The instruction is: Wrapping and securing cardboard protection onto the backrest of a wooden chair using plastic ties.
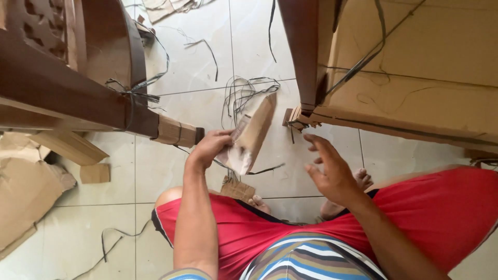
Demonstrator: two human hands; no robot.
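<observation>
left hand (210, 147): mine, fingers curled and clamped on a strip of cardboard wrap (250, 136), gripping near its lower end, thumb side toward me.
cardboard wrap: brown piece, tilted, top end pointing up-right toward the furniture leg, lower end whitish w/ clear tape or plastic on it. held up off the floor, between my two hands, over the tiles.
right hand (329, 168): mine, fingers spread apart, palm turned left, holding nothing. just beside the wrap but not touching it.
dark wood leg, right (302, 52): stands upright above the wrap's top end, foot still cased in cardboard (300, 116) w/ a black strap round it.
big cardboard panel (415, 72): right behind that leg, black straps (363, 59) running across it.
wood furniture, left (62, 88): dark brown, carved, lying at a slant; its leg end (176, 132) wrapped in cardboard, close to my left hand, can't tell if touching.
floor (187, 67): pale tiles, loose black straps (244, 91) tangled just above the wrap, more strap bits bottom left.
scraps: small cardboard bit (95, 173) left, bigger torn sheet (26, 192) far left, another bit (237, 189) by my knee.
me: red shorts (415, 212), striped shirt (306, 259), bare feet (363, 179) on tiles.
</observation>
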